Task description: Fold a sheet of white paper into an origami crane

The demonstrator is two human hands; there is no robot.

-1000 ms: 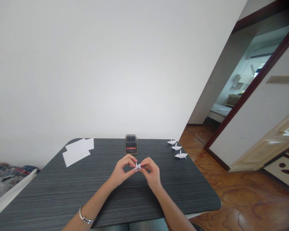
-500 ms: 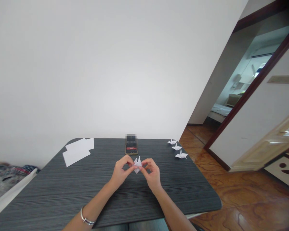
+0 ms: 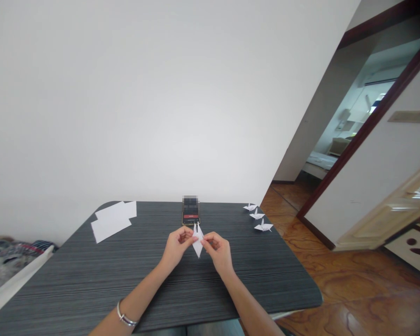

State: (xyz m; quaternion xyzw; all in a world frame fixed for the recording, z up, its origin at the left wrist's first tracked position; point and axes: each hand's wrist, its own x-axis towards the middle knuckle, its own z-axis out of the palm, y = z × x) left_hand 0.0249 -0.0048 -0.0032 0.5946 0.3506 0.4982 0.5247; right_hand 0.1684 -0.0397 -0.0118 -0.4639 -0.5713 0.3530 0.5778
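A small piece of folded white paper (image 3: 198,243) is held above the table between my two hands. It is a narrow kite shape, with two slim points side by side at the top and one point toward me. My left hand (image 3: 178,244) pinches its left edge between thumb and fingers. On the opposite edge, my right hand (image 3: 217,248) pinches it the same way. Just beyond the paper lies a phone (image 3: 191,211) with a lit screen.
Three white paper cranes (image 3: 263,226) stand in a row near the right edge of the dark wood-grain table (image 3: 133,270). Several white paper sheets (image 3: 112,221) overlap at the back left. A white wall (image 3: 182,102) rises behind, and a doorway opens to the right.
The folded paper has gone from a spread, bunched shape to a flat, narrow kite with its points up and down. Both hands have shifted only slightly.
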